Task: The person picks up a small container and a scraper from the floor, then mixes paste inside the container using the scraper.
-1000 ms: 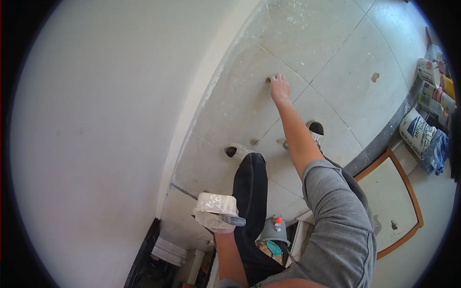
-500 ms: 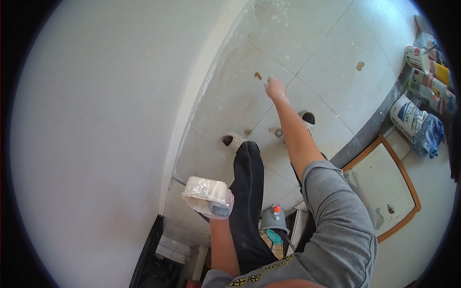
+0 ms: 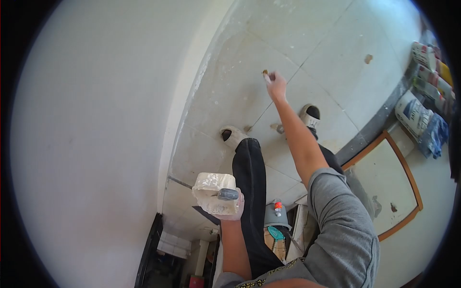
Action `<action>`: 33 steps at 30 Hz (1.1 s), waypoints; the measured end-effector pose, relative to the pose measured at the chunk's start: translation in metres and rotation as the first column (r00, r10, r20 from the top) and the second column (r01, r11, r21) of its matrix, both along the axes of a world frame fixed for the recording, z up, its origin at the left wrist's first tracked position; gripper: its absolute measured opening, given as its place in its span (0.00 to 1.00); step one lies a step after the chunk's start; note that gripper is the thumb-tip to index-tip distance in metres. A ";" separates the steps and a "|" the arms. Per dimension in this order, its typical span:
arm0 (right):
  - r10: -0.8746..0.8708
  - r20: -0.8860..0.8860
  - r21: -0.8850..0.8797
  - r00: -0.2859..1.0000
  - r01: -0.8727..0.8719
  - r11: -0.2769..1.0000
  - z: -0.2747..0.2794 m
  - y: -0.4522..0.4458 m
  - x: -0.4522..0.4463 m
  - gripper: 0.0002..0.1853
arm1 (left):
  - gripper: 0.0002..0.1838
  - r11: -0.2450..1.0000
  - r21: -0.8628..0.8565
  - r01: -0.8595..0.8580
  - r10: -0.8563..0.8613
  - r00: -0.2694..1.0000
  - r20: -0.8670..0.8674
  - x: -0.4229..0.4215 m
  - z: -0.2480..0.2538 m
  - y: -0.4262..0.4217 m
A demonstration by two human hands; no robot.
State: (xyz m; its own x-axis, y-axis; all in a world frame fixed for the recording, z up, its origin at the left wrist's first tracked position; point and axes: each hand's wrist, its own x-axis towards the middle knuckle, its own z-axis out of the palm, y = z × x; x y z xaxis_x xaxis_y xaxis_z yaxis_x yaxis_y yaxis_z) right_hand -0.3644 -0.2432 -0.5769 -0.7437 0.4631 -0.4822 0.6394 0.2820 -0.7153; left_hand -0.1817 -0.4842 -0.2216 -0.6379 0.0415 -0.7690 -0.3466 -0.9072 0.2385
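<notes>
My left hand (image 3: 239,210) is wrapped round a white plastic tub (image 3: 214,180), smeared with pale paste inside and out. A dark grey handle (image 3: 227,194) lies across the tub's opening on the side by my fingers. Out over the tiled floor (image 3: 230,91), my right hand (image 3: 274,82) has its fingers pinched together. A small brown piece (image 3: 264,71) shows at its fingertips. Between my shoes (image 3: 234,137) and a little beyond, small objects and marks lie on the tiles.
A white wall (image 3: 96,120) fills the left side. To the right are a wood-framed panel (image 3: 384,187), a white bag (image 3: 412,113), blue plastic (image 3: 434,137) and several containers (image 3: 425,55). A grey bucket (image 3: 276,216) with an orange-and-white item stands near my legs.
The fingers of my right hand, spread at first, have closed at the brown piece, which has shifted slightly against the tiles. My left hand still holds the tub. The whole view has shifted somewhat.
</notes>
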 end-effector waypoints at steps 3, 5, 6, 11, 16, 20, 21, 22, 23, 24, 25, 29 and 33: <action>-0.315 0.046 -0.307 0.948 0.314 0.899 0.071 0.025 0.022 0.17 | 0.33 0.996 -0.015 -0.093 0.094 0.978 0.186 -0.011 0.020 -0.001; -0.525 0.032 -0.404 0.850 0.491 0.772 0.140 0.047 0.036 0.20 | 0.36 0.997 -0.027 -0.070 0.075 0.972 0.224 -0.028 0.046 0.002; -0.621 0.005 -0.465 0.784 0.551 0.692 0.160 0.062 0.053 0.24 | 0.37 1.000 -0.024 -0.012 0.016 0.982 0.187 -0.041 0.065 0.006; -0.747 0.144 -0.936 0.649 0.333 0.109 0.347 0.176 0.126 0.15 | 0.40 0.984 -0.099 0.145 -0.124 0.973 0.197 -0.113 0.160 0.031; -0.956 -0.146 -0.979 0.255 0.105 0.177 0.593 0.278 0.132 0.15 | 0.36 0.867 -0.024 0.497 -0.497 0.868 0.007 -0.181 0.273 0.058; -0.865 -0.451 -0.849 -0.220 -0.192 0.492 0.798 0.389 0.190 0.15 | 0.41 0.822 0.003 0.569 -0.568 0.822 -0.050 -0.214 0.327 0.089; -0.694 -0.663 -0.683 -0.281 -0.153 0.714 0.876 0.407 0.221 0.15 | 0.42 0.809 -0.004 0.588 -0.588 0.808 -0.043 -0.222 0.343 0.098; -0.560 -0.725 -0.549 -0.401 -0.155 0.821 0.948 0.419 0.270 0.16 | 0.43 0.782 0.007 0.623 -0.619 0.777 -0.113 -0.230 0.345 0.109; -0.377 -0.770 -0.423 -0.515 -0.029 0.905 1.021 0.419 0.326 0.16 | 0.44 0.754 0.010 0.657 -0.644 0.742 -0.185 -0.242 0.341 0.116; -0.168 -0.786 -0.326 -0.595 0.168 0.930 1.097 0.409 0.386 0.16 | 0.45 0.721 -0.002 0.693 -0.671 0.698 -0.250 -0.252 0.353 0.122; 0.041 -0.789 -0.242 -0.613 0.371 0.896 1.164 0.390 0.438 0.16 | 0.44 0.695 -0.018 0.718 -0.693 0.664 -0.282 -0.263 0.359 0.132; 0.529 -0.780 -0.121 -0.334 0.910 0.397 1.342 0.339 0.524 0.16 | 0.42 0.615 -0.084 0.784 -0.770 0.574 -0.278 -0.288 0.375 0.163; 0.498 -0.867 -0.021 -0.020 1.000 0.003 1.443 0.454 0.489 0.17 | 0.41 0.595 -0.025 0.804 -0.800 0.594 0.085 -0.253 0.392 0.196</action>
State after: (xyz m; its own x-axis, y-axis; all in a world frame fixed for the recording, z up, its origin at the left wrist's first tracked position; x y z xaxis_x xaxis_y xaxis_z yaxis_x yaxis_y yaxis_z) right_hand 0.1247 0.2104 0.8658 0.4816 0.0494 0.8750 0.2750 0.9395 -0.2044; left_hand -0.4345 -0.2881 0.1708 -0.3221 0.4705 -0.8215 -0.9424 -0.2424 0.2307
